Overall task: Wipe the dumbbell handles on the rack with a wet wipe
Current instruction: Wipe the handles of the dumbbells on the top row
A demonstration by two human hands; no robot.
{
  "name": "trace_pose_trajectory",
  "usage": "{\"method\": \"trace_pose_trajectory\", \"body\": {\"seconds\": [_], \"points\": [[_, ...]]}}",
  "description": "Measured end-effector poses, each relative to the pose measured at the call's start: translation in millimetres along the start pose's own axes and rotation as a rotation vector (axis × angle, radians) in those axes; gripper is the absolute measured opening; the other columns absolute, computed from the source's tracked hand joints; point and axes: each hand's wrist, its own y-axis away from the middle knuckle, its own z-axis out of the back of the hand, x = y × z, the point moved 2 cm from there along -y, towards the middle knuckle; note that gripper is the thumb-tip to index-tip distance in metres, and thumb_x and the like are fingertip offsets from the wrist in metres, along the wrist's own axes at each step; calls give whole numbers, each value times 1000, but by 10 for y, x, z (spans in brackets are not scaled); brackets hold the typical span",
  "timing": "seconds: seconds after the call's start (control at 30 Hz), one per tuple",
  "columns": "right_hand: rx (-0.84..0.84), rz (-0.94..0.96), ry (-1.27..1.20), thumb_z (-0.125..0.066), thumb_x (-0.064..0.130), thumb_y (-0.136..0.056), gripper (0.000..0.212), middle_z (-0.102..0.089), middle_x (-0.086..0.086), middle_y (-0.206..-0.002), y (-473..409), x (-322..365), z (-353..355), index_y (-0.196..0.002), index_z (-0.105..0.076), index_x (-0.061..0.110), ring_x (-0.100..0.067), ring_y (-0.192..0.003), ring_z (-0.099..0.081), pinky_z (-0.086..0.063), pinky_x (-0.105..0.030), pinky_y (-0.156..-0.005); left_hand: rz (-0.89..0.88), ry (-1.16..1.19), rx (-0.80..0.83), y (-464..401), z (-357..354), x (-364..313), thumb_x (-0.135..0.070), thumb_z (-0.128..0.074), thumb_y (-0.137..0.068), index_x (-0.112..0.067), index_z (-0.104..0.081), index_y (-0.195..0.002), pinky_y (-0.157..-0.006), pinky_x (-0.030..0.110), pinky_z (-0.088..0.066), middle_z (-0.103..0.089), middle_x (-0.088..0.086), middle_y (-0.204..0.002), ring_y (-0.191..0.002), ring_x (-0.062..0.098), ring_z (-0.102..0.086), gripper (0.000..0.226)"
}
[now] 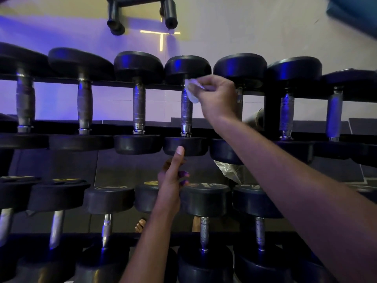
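Several black dumbbells with steel handles lie across the upper tier of the rack (102,83). My right hand (217,94) holds a white wet wipe (192,92) against the top of the fourth dumbbell's handle (186,115), just under its far head. My left hand (173,176) is lower down, its thumb pressing on the near head (191,146) of that same dumbbell while the other fingers curl loosely and hold nothing I can make out.
A lower tier (142,235) carries several more dumbbells. A crumpled clear plastic wrapper (230,170) sits behind my right forearm. Dark floor mats (122,168) show through the rack, with bare toes (140,224) below. A wall mount with pegs (142,13) hangs above.
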Motion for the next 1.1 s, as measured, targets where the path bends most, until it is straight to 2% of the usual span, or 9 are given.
{"method": "trace_pose_trajectory", "body": {"seconds": [0.1, 0.17, 0.27, 0.4, 0.6, 0.77, 0.93, 1.0, 1.1], "points": [[53, 524, 496, -75, 38, -89, 13, -79, 10, -83, -29, 177, -18, -98, -82, 34, -18, -78, -75, -55, -31, -68, -27, 16, 12, 1, -1, -19, -91, -90, -44, -16, -70, -111, -64, 29, -41, -60, -4, -82, -65, 9, -54, 103], [175, 711, 754, -64, 40, -95, 20, -80, 4, -88, -132, 270, -39, -107, -80, 37, -30, -82, -74, -51, -34, -68, -43, 37, 11, 7, 16, -32, -89, -91, -46, -19, -68, -113, -64, 28, -42, -58, -2, -84, -65, 10, -54, 99], [334, 778, 1052, -57, 43, -104, 25, -79, 2, -98, -224, 367, -66, -122, -74, 41, -34, -90, -73, -43, -33, -67, -37, 61, -16, 5, 52, -18, -88, -92, -47, -19, -74, -116, -67, 30, -43, -68, -3, -95, -70, 11, -56, 99], [467, 786, 1213, -60, 27, -104, 29, -77, 3, -107, -233, 544, -106, -126, -73, 39, -33, -100, -71, -40, -31, -71, -40, 67, -65, 30, 81, -19, -86, -92, -49, -11, -79, -119, -68, 33, -42, -71, -3, -94, -73, 12, -56, 103], [792, 666, 1271, -63, 18, -91, 27, -76, 12, -98, -114, 588, -205, -107, -78, 34, -25, -95, -69, -54, -33, -76, -38, 21, -84, 68, 48, -63, -77, -92, -59, -18, -80, -108, -62, 30, -39, -73, -8, -94, -74, 12, -55, 77], [966, 657, 1254, -73, 36, -92, 12, -63, 10, -87, 118, 423, -263, -102, -79, 37, -19, -85, -59, -48, -30, -70, -52, -28, -67, 35, 68, -70, -74, -91, -62, -23, -77, -97, -59, 31, -34, -61, 0, -83, -69, 15, -49, 64], [965, 511, 1118, -75, 35, -89, 7, -65, 10, -81, 156, 315, -272, -95, -78, 34, -21, -88, -65, -56, -33, -74, -49, -44, -65, -3, 76, -56, -76, -87, -60, -23, -80, -100, -60, 30, -38, -63, -1, -85, -73, 15, -52, 67], [943, 406, 935, -76, 37, -86, 11, -75, 10, -85, 141, 252, -185, -94, -82, 31, -14, -89, -69, -59, -35, -79, -37, -71, -58, 13, 81, -50, -81, -82, -60, -19, -80, -105, -65, 31, -42, -71, -6, -90, -75, 14, -54, 78], [802, 236, 591, -77, 35, -90, 8, -78, 17, -88, 187, 97, 62, -94, -83, 31, 1, -86, -68, -56, -26, -81, 12, -112, -45, 38, 93, -42, -85, -80, -64, -20, -81, -112, -70, 33, -44, -80, -8, -103, -75, 16, -55, 81]]}}
